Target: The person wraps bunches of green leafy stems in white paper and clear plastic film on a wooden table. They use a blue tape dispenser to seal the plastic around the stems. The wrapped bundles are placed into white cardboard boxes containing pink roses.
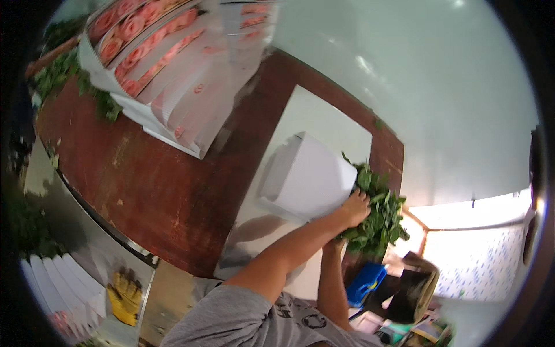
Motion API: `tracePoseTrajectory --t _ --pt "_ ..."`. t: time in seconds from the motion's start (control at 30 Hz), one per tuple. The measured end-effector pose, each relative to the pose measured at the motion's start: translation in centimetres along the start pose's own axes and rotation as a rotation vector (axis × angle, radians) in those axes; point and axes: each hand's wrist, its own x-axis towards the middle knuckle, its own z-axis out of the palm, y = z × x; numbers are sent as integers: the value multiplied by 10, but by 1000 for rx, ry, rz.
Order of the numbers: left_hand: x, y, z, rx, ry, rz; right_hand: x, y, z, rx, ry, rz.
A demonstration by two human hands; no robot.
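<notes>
A white paper or card wrap (318, 175) lies on a pale, shiny board on the table. Green leafy stems (379, 217) spread out from its right end. My left hand (357, 208) is closed around the stems at the edge of the wrap, its fingertips curled beside the leaves. Low at the near side of the foliage is my right hand (336, 245), touching the leaves; they hide its fingers, so its grip cannot be told. What lies inside the wrap is hidden.
Pink roses (132, 26) in layered white and clear wrapping stand on the red-brown table (173, 191) at upper left. A yellow glove (125, 299) and stacked white wraps (65, 286) lie lower left. A blue object (366, 284) is at lower right, beside a pale wall (412, 99).
</notes>
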Motion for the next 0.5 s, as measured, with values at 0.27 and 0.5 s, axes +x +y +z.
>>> tracePoseTrajectory --t 0.27,0.5 --pt "-225 47 -43 -467 221 23 -187 0 -40 -1735 -570 -638" --pt "-377 57 29 -308 -41 -183 -179 -2 -61 -1831 -819 -741"
